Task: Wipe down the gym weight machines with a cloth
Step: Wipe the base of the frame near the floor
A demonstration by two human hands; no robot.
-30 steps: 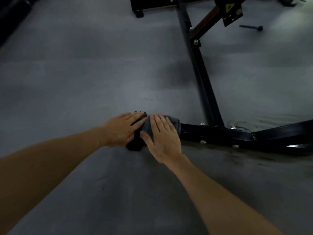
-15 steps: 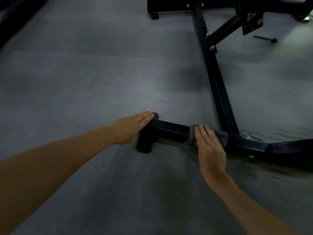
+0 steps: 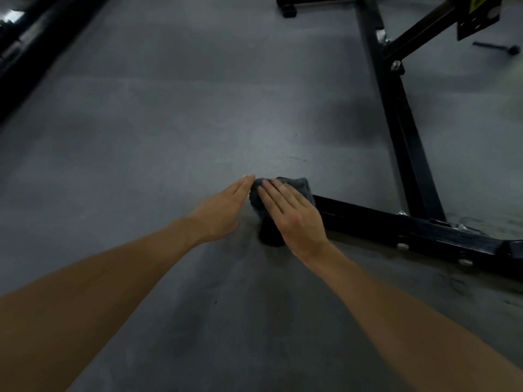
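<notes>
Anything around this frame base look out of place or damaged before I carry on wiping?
One loose item: a small dark pin lies alone on the floor at upper right, apart from the machine frame. Scuff marks show by the base bar. The cloth sits normally under the right hand.

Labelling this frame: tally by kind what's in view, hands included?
Hands: 2, left hand, right hand
Cloths: 1, grey cloth
Machine frames: 1, black frame
Loose pins on the floor: 1, pin
Total: 5
</notes>
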